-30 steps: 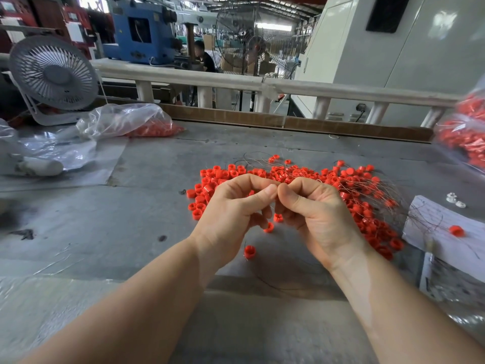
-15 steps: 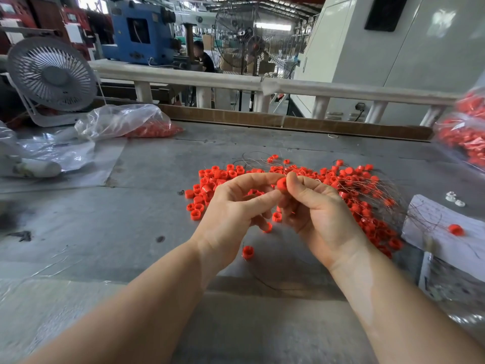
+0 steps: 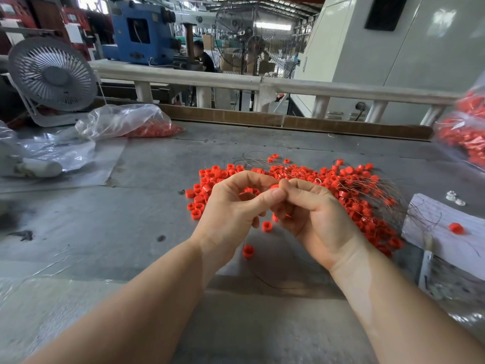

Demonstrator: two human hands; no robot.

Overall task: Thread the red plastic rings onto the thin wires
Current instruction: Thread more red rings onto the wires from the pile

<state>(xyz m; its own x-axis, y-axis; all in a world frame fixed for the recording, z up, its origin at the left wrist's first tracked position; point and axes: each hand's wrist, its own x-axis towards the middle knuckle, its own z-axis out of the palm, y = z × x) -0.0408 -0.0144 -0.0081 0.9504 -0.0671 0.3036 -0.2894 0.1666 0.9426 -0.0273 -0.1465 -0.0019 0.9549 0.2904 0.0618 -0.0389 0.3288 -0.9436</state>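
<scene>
A wide pile of small red plastic rings (image 3: pixel 338 187) lies on the grey table (image 3: pixel 131 219), mixed with a tangle of thin wires (image 3: pixel 388 193). My left hand (image 3: pixel 233 211) and my right hand (image 3: pixel 312 214) meet above the pile's near edge, fingertips pressed together around one red ring (image 3: pixel 274 187). A thin wire (image 3: pixel 262 274) hangs from the hands and loops over the table below them. Two loose rings (image 3: pixel 248 251) (image 3: pixel 267 226) lie beneath the hands. Which hand pinches the wire is hidden.
A clear bag with red rings (image 3: pixel 136 124) lies at the back left beside a grey desk fan (image 3: pixel 52 77). Another bag of rings (image 3: pixel 467 135) stands at the right edge. White paper (image 3: pixel 443 232) with one ring lies to the right. A wooden strip (image 3: pixel 262 119) borders the far edge.
The red ring came up between the fingertips half a second ago and stays there; my left thumb has now closed against it. Both hands stay at the same spot.
</scene>
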